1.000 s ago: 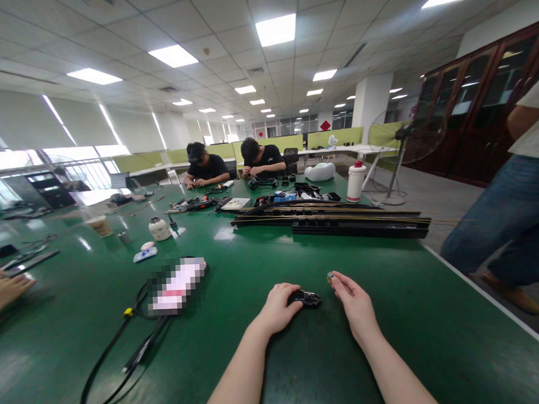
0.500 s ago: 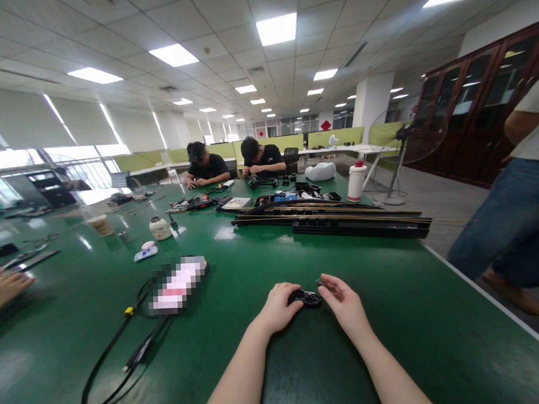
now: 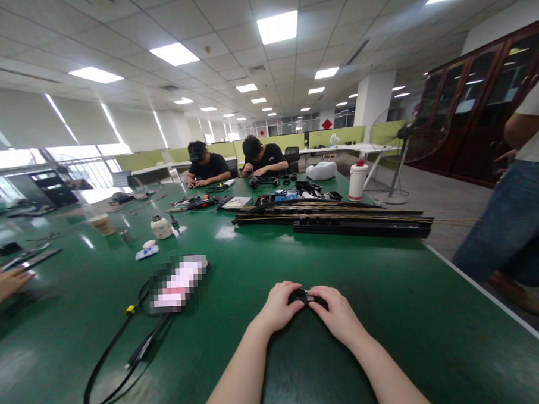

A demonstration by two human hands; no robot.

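A small black part (image 3: pixel 300 295) with a shiny silvery patch is held low over the green table, in front of me. My left hand (image 3: pixel 280 307) is closed around its left end, thumb on the near side. At its right end, the fingers and thumb of my right hand (image 3: pixel 335 309) are pinched together. My fingers cover most of the part, so its exact kind is hidden. Whether a separate small piece is still between my right fingertips does not show.
A blurred-out phone (image 3: pixel 184 283) and a looped black cable (image 3: pixel 95 364) lie to the left. Long black rails (image 3: pixel 360 226) cross the table ahead, beside a white bottle (image 3: pixel 357 181). A co-worker's hand (image 3: pixel 7 286) is at far left; a person in jeans (image 3: pixel 494 228) stands right.
My right hand has moved left and closed onto the right end of the black part. Earlier it pinched a small dark piece just apart from it. My left hand has stayed put.
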